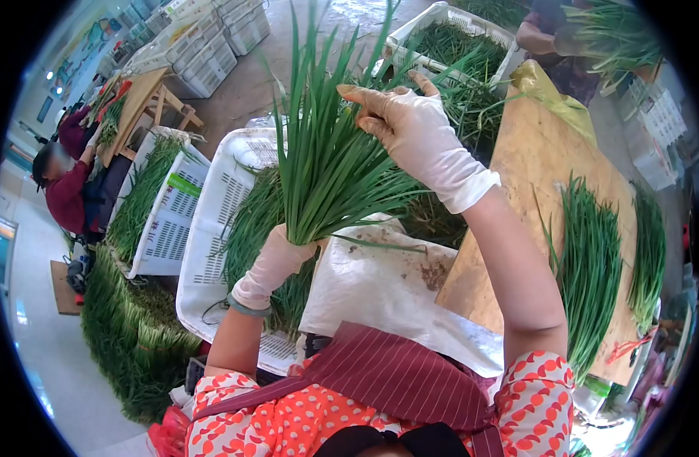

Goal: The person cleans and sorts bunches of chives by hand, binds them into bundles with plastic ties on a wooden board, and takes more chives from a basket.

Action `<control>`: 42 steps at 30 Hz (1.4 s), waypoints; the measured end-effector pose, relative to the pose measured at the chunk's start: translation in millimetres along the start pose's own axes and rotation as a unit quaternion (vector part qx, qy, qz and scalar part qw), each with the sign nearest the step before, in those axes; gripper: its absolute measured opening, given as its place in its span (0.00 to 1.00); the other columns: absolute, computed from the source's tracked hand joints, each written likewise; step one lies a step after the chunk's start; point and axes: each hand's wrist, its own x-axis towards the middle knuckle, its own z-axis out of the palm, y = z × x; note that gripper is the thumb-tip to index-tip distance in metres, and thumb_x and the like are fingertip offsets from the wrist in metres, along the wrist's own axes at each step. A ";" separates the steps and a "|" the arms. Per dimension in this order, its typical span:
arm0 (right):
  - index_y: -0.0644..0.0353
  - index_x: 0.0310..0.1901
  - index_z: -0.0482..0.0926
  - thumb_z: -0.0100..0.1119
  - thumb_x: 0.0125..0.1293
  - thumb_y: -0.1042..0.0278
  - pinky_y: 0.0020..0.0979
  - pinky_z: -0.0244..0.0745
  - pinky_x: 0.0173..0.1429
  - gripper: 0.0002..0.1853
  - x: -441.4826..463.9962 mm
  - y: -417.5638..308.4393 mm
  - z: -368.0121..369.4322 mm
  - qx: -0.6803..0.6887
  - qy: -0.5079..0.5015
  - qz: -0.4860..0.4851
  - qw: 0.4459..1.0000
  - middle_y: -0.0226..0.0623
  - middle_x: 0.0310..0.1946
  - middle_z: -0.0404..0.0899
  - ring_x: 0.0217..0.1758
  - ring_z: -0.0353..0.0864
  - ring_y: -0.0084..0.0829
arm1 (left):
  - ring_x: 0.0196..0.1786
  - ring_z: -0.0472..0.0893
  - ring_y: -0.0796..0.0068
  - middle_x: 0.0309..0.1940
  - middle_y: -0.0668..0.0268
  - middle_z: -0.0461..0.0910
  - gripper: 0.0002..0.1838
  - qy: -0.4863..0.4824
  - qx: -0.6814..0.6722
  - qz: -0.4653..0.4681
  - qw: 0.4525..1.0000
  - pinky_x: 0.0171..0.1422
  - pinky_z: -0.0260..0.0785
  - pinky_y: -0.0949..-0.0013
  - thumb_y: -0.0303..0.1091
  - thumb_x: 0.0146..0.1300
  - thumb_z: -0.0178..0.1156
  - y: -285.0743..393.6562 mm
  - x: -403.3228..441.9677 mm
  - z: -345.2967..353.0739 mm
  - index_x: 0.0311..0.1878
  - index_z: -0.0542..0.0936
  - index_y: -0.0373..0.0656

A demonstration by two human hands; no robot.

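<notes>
The person's gloved left hand [279, 263] is clamped around the lower end of a leafy bunch [319, 167], which stands upright, leaves fanned above the fist. The gloved right hand [414, 133] is at the leaves' right side, fingers bent and partly spread; whether it pinches any blade, one cannot tell. Below the hands lies a stained white sheet [357, 286]. Just left is a white crate [204, 270] with more greens [250, 217] inside. To the right, the bench [524, 167] bears two piles, one [589, 266] inward of the other [648, 259], which lies along its right edge; a yellow cloth [543, 87] covers its far corner.
</notes>
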 end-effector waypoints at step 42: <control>0.63 0.42 0.79 0.69 0.52 0.69 0.25 0.67 0.26 0.16 -38.1 -13.3 -12.8 0.177 0.048 0.264 0.947 0.30 0.21 0.76 0.22 0.73 0.20 | 0.33 0.81 0.70 0.29 0.53 0.81 0.11 0.160 0.350 0.155 0.910 0.39 0.70 0.69 0.28 0.55 0.60 22.7 7.2 -43.2 0.42 0.78 0.34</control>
